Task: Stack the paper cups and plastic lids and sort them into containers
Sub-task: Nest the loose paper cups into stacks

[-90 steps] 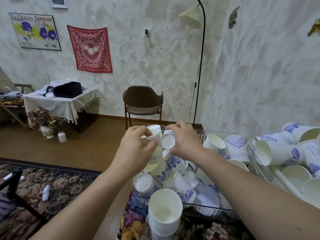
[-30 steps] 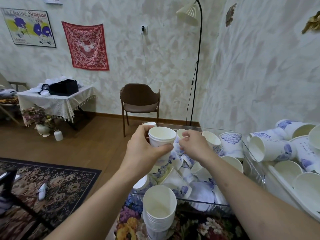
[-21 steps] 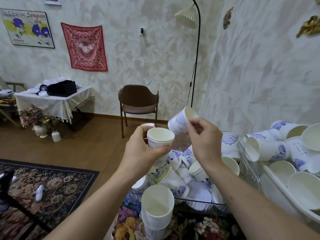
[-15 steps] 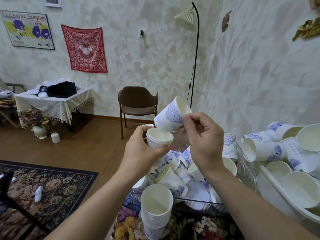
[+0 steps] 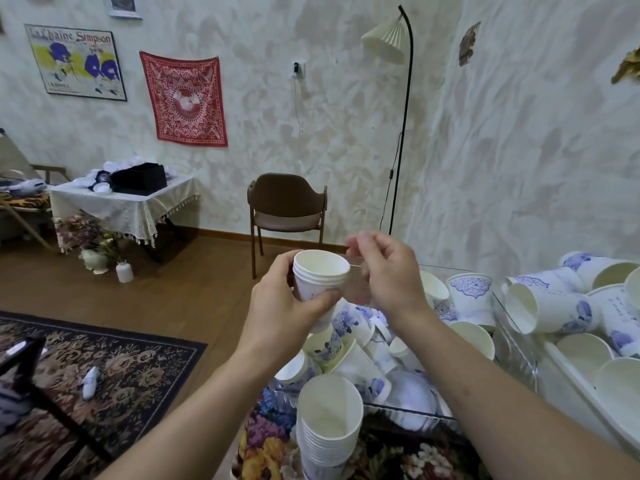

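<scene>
A short nested cup stack [image 5: 320, 278] is gripped upright by the left hand [image 5: 282, 306], above the clear bin [image 5: 512, 344] — the right hand [image 5: 388, 275] is loosely open, empty. A top cup left unseated could be tipped out.
</scene>
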